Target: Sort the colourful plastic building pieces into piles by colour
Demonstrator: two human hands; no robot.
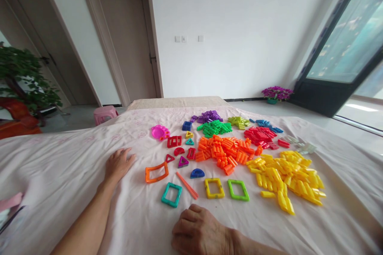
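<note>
My left hand (pixel 119 164) rests on the pale cloth, fingers apart and holding nothing, left of the orange frame (pixel 156 173). Curled on the cloth at the bottom centre, my right hand (pixel 201 231) has its fingers folded under, so its palm is hidden. Just beyond it lie a teal frame (pixel 171 195), a coral stick (pixel 187 185), a yellow frame (pixel 214 188) and a green frame (pixel 238 190). Farther off are a blue half-round (pixel 197 173), a magenta triangle (pixel 183 161) and red shapes (pixel 174 141).
Piles of orange pieces (pixel 224 149), yellow pieces (pixel 287 177), red pieces (pixel 259 135), green pieces (pixel 214 128) and purple pieces (pixel 210 116) cover the right half. A pink tray (pixel 160 132) lies at the back. Beyond the bed-like surface stands a pink stool (pixel 105 114).
</note>
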